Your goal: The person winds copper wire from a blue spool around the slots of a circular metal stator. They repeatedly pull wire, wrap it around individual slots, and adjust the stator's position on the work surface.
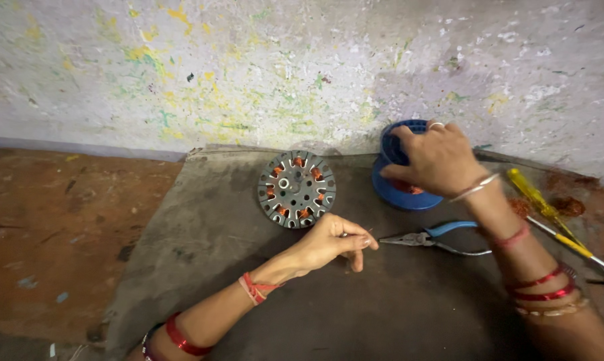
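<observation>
Wall (pixel 302 67) behind: white, flecked with yellow and green paint. Red-brown floor (pixel 54 220) on my left. Grey mat (pixel 208 234) covers the work area, back edge at the wall.

Stator (pixel 296 189) lies flat on the mat near its back edge: round, grey, slotted, copper windings in some slots. Not touched.

Blue spool (pixel 402 190) stands right of the stator, close to the wall. My right hand (pixel 437 159) sits on top of it, fingers curled over the upper rim, gripping it.

Pliers (pixel 430 238), blue handles, lie on the mat in front of the spool, nose pointing left. Two yellow screwdrivers (pixel 546 210) lie farther right, side by side.

My left hand (pixel 332 242) is just in front of the stator, fingertips pinched together on a thin wire (pixel 362 232). Wire is barely visible; can't trace where it runs. Pliers' nose is near those fingertips, not touching.
</observation>
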